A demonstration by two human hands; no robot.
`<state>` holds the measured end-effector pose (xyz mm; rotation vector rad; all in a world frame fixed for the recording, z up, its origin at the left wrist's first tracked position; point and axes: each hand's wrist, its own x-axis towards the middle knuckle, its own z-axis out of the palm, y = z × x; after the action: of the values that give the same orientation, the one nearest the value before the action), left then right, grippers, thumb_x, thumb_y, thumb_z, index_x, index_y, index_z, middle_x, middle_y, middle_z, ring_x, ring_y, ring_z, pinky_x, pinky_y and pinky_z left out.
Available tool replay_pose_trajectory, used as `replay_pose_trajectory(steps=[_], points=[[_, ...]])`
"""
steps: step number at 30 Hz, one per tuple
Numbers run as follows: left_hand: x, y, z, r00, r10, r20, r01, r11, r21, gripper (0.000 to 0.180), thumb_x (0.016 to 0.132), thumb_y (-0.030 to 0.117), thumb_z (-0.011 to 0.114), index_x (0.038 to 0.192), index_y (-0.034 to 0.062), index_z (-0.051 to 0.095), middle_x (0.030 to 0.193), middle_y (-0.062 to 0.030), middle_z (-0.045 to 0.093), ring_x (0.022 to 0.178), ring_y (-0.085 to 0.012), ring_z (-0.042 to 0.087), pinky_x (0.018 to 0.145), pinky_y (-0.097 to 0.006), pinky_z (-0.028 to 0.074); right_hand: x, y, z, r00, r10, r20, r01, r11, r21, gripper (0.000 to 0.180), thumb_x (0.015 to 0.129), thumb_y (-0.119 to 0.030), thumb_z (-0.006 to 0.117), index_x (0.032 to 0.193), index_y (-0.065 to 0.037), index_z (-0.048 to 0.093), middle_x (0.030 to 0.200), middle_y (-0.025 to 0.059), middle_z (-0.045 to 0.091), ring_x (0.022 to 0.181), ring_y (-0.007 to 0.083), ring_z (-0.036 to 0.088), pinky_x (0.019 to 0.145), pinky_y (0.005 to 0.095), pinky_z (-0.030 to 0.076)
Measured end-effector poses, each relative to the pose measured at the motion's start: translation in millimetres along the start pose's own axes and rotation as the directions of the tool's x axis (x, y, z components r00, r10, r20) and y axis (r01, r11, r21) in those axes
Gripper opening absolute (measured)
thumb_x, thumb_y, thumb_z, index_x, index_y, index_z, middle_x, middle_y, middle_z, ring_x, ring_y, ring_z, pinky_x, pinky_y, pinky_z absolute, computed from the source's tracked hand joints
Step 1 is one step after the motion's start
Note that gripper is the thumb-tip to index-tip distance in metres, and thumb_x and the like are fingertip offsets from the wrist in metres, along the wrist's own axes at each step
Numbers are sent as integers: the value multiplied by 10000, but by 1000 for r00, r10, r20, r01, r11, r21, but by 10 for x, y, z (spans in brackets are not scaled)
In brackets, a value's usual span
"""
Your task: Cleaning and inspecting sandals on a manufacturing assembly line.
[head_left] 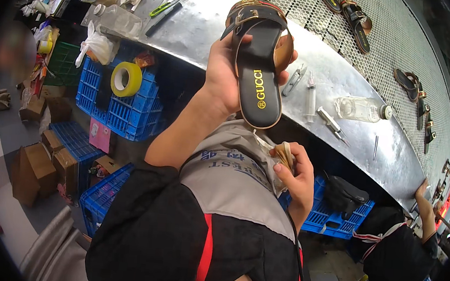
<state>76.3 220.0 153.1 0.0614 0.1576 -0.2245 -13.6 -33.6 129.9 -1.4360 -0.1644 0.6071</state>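
A black slide sandal (260, 58) with a buckled strap and tan lining is gripped in my left hand (223, 71), raised over the metal bench edge. Its insole faces up, gold lettering near the heel, and the heel end points toward me. My left fingers wrap around it from beneath and show at the right side. Lower, in front of my grey apron (228, 167), my right hand (299, 179) is closed on a small crumpled tan cloth (284, 155). The cloth is apart from the sandal, and part of it is hidden by my fingers.
On the metal bench (204, 10) lie snips (294, 81), syringes (311, 100) and a clear bottle (361, 108). Beyond runs a mesh conveyor (387, 63) with more sandals (355, 23). Blue crates (131, 113) and yellow tape (126, 79) are left; a co-worker (397, 257) is right.
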Motion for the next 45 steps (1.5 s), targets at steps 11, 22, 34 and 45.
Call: replay_pose_trajectory(steps=[11, 22, 34, 45], points=[[-3, -22, -2, 992, -104, 68, 113, 983, -147, 672, 841, 269, 576, 1429, -43, 483, 1389, -236, 579, 1120, -334, 644, 775, -465, 608, 106, -270, 280, 937, -260, -234, 287, 954, 86, 166, 938, 11, 647, 1093, 15, 588, 915, 19, 528, 788, 67, 479, 701, 204, 378], [-127, -40, -2, 942, -139, 304, 147, 989, -3, 745, 984, 428, 523, 1531, -41, 333, 1470, -299, 471, 1076, -471, 668, 759, -526, 658, 198, -238, 389, 951, -203, -233, 239, 961, 136, 187, 999, -11, 598, 1182, 20, 571, 988, 44, 591, 843, 79, 573, 751, 213, 443], [-384, -17, -53, 924, -278, 265, 188, 929, 318, 846, 834, 272, 674, 1519, -81, 324, 1414, -338, 505, 892, -447, 738, 762, -496, 642, 308, 93, 190, 903, -167, -396, 230, 966, 116, 176, 994, -98, 647, 1143, -9, 622, 870, 2, 623, 735, 41, 541, 652, 190, 403], [331, 308, 5, 943, -165, 289, 71, 948, 309, 767, 937, 426, 548, 1518, -36, 355, 1414, -288, 545, 909, -442, 727, 671, -495, 641, 135, 212, -57, 815, -134, -564, 295, 933, 204, 135, 978, -80, 636, 1095, -36, 588, 788, 28, 573, 527, 5, 341, 431, 168, 208]])
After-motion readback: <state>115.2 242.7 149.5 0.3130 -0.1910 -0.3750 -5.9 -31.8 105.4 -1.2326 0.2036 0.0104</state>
